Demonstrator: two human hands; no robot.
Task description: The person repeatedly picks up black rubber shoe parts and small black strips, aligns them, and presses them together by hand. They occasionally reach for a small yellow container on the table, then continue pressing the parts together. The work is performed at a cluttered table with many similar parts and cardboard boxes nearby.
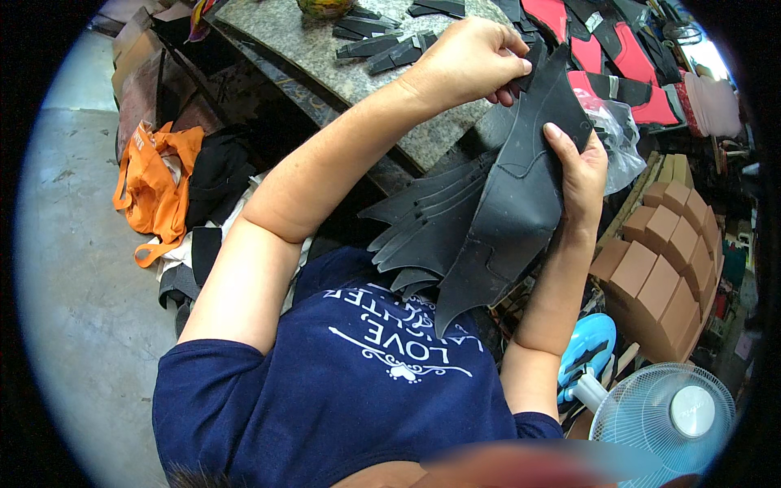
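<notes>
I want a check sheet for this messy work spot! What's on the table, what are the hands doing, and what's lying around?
Surface: speckled stone table, with small black cut pieces lying on it.
Job's things: a stack of black cut sheets, fanned out at the lower end, held up between table and body.
Clutter: red and black pieces at the far right; a clear plastic bag beside them.
Hands: left hand pinches the stack's top edge; right hand supports it from the right side.
Cables: nothing seen.
Surroundings: orange bag on the concrete floor, brown boxes in rows, a white fan, a light blue object near it.
</notes>
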